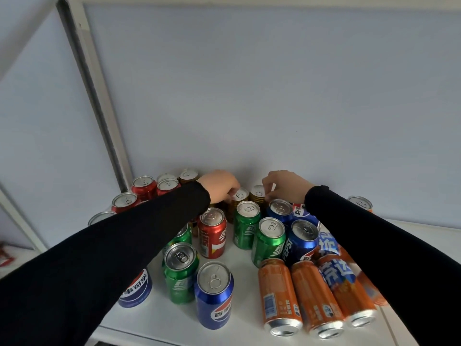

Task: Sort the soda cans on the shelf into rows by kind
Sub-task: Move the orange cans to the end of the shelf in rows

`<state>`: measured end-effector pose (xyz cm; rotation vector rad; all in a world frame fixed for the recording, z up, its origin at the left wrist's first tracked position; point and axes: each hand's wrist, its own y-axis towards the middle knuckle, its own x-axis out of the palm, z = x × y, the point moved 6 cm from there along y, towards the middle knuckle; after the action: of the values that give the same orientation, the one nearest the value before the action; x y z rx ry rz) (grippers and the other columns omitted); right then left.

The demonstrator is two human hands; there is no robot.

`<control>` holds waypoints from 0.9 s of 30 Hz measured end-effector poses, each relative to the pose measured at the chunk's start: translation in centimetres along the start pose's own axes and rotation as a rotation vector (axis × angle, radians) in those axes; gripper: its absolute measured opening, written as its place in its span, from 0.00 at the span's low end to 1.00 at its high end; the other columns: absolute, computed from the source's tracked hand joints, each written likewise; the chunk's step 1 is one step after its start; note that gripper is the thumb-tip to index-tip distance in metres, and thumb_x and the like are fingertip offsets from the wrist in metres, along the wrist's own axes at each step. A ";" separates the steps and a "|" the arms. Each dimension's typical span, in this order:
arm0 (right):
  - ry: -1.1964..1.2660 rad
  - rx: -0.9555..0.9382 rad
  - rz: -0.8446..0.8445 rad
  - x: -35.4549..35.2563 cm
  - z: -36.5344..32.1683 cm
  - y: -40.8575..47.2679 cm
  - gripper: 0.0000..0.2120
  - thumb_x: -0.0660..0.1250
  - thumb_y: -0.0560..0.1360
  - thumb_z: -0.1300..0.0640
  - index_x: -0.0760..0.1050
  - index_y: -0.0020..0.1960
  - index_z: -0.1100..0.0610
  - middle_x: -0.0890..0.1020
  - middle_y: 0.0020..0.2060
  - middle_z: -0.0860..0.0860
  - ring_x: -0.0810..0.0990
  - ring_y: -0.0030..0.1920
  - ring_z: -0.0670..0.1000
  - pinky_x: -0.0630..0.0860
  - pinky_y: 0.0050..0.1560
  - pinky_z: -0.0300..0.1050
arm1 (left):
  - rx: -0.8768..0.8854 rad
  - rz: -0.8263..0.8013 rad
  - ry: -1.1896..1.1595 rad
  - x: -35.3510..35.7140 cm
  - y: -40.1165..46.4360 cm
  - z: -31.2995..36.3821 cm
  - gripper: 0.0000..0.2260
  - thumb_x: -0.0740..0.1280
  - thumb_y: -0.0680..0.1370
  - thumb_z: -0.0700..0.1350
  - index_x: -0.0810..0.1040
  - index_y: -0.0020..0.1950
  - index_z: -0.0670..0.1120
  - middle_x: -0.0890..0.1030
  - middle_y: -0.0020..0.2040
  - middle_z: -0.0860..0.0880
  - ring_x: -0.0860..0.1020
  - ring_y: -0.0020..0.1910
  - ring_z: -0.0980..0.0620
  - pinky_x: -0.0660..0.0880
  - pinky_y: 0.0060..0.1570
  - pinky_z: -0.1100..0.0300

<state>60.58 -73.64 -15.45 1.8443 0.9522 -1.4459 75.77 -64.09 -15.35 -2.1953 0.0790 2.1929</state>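
Left hand (219, 184) pinches the rim of one gold can (239, 202); right hand (284, 186) pinches the gold can beside it (258, 197), both at the shelf (247, 318) back, behind the green cans (245, 224). Best lift each straight up, clearing neighbours, then set them touching.

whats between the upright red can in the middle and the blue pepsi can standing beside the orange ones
In the head view, two green cans stand between the red can and the blue Pepsi can: one farther back, one nearer.

Storeroom or shop, white metal shelf (174, 318), soda cans (214, 293)
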 end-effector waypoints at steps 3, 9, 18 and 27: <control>0.092 0.006 0.014 -0.6 0.0 -1.1 0.04 0.72 0.74 0.57 0.81 0.41 0.50 0.81 0.42 0.41 0.77 0.45 0.44 0.68 0.44 0.37 | -0.020 0.024 -0.015 -0.8 -0.5 0.2 0.03 0.71 0.76 0.44 0.83 0.48 0.46 0.82 0.46 0.50 0.78 0.45 0.49 0.65 0.40 0.60; 0.309 0.141 0.202 -5.6 2.0 -5.0 0.06 0.69 0.77 0.63 0.83 0.48 0.56 0.84 0.44 0.47 0.80 0.43 0.45 0.72 0.44 0.35 | -0.038 0.153 -0.135 -3.3 -1.9 0.7 0.11 0.68 0.79 0.52 0.82 0.58 0.49 0.81 0.53 0.51 0.76 0.51 0.51 0.70 0.47 0.57; 0.286 0.336 0.214 -6.2 5.1 -13.2 0.06 0.69 0.77 0.60 0.82 0.53 0.55 0.84 0.50 0.50 0.81 0.52 0.51 0.75 0.56 0.45 | 0.084 0.233 -0.230 -5.0 -4.0 8.0 0.13 0.66 0.78 0.59 0.81 0.54 0.53 0.77 0.50 0.53 0.74 0.50 0.52 0.69 0.49 0.54; 0.282 0.311 0.138 -6.7 8.3 -15.3 0.10 0.66 0.79 0.61 0.81 0.58 0.54 0.83 0.52 0.48 0.80 0.55 0.51 0.75 0.54 0.41 | -0.034 0.093 -0.205 -4.6 -1.8 13.1 0.26 0.66 0.78 0.62 0.74 0.70 0.49 0.75 0.69 0.47 0.73 0.65 0.47 0.69 0.59 0.54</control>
<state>42.46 -72.95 -11.24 2.3410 0.7393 -1.3308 62.85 -61.40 -10.81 -2.0078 0.1407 2.4727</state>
